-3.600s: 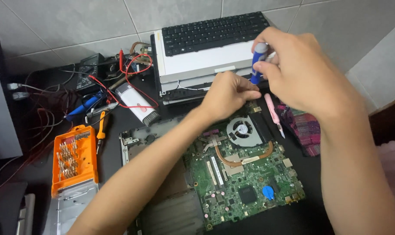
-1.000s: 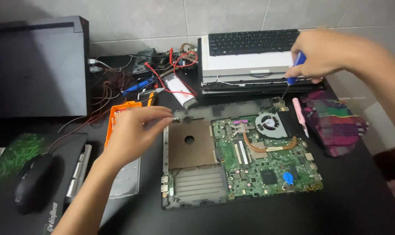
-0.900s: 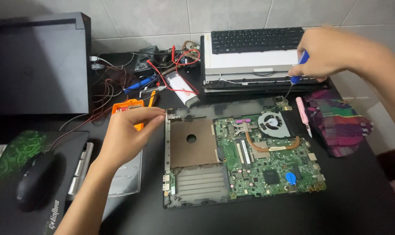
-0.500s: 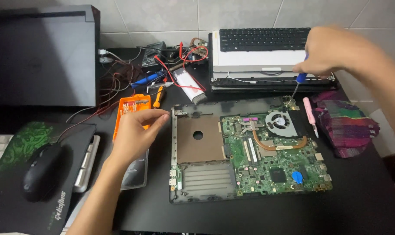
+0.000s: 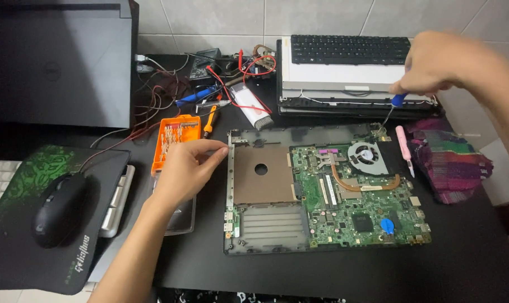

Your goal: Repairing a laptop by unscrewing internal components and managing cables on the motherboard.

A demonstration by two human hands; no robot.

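Observation:
An opened laptop base (image 5: pixel 260 185) lies on the black desk, its green motherboard (image 5: pixel 358 202) and round fan (image 5: pixel 366 156) exposed. My right hand (image 5: pixel 434 62) grips a blue-handled screwdriver (image 5: pixel 393 106) whose tip points down at the far right corner of the base, by the fan. My left hand (image 5: pixel 184 171) hovers between the base's left edge and the orange screwdriver bit case (image 5: pixel 176 140), thumb and fingertips pinched together; whether anything small sits between them cannot be seen.
A keyboard panel (image 5: pixel 350 64) rests on stacked laptop parts at the back. Tangled wires and tools (image 5: pixel 221 90) lie behind the bit case. A black mouse (image 5: pixel 58 210) on its pad sits left, a dark laptop lid (image 5: pixel 58 62) far left, a pink tool (image 5: pixel 403 148) and plaid cloth (image 5: pixel 450 163) right.
My left hand drew away from the fan area, swung left toward the orange bit case, and now hovers by the base's left edge. The view shifted left; my right hand kept the screwdriver near the fan corner.

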